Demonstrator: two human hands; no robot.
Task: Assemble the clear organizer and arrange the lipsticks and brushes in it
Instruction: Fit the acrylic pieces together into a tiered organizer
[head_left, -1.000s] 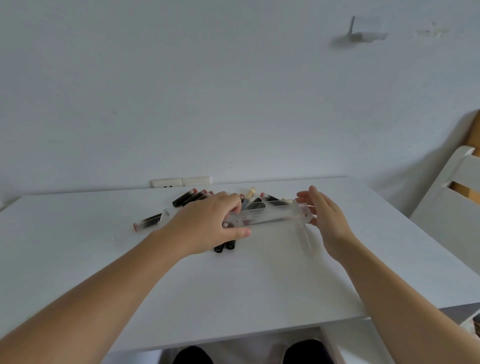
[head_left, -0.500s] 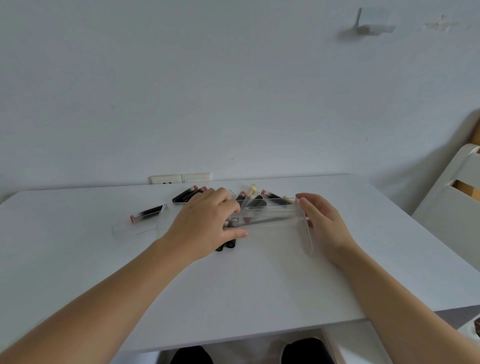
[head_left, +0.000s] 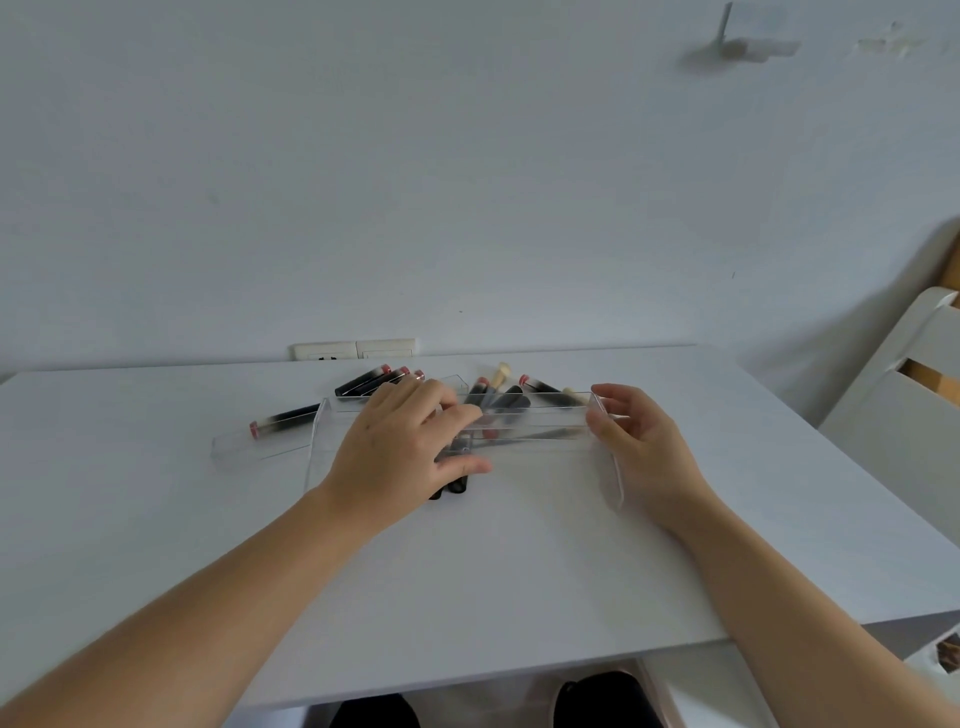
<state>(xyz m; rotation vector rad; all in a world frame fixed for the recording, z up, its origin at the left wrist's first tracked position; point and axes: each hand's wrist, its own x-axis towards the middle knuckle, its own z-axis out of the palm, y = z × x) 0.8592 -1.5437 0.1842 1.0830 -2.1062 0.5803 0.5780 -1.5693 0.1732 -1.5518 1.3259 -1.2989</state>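
Note:
A clear organizer frame (head_left: 545, 415) lies on the white table (head_left: 467, 571), its long back wall upright and its side walls running toward me. My left hand (head_left: 400, 441) rests on its left half, fingers curled over the wall. My right hand (head_left: 639, 441) holds its right end wall. Black lipsticks with pink ends (head_left: 371, 380) and cream-tipped brushes (head_left: 501, 374) lie scattered behind and under the frame. One lipstick (head_left: 283, 418) lies apart at the left, by a loose clear panel (head_left: 249, 447).
A wall socket (head_left: 353, 349) sits at the table's back edge. A white chair (head_left: 914, 395) stands to the right of the table. The table's front edge is near my knees.
The clear frame has come down from slightly lifted to flat on the table. Both hands lowered with it, and my right hand closed around the right end wall.

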